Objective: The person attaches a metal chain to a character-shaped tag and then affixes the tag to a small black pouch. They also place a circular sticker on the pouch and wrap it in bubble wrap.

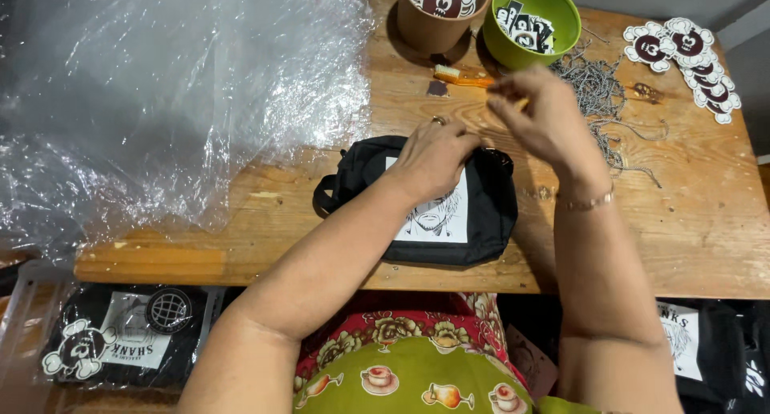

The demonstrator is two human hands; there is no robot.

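left hand pressing flat on black pouch at wooden table centre; right hand hovering above its top edge, fingers pinching something small, cannot tell what; judging: keeping pouch pinned, working pinch steadily at top corner

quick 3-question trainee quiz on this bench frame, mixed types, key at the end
1. True or false: the left hand rests on the black pouch.
2. What lies just beyond the right hand? A) green bowl B) glass jar C) metal tray
3. Fill in: the heap of ball chains lies on the wooden ____.

Key: 1 true; 2 A; 3 table. The right hand is raised above the pouch's top edge, fingers pinched; what they pinch is too small to tell.
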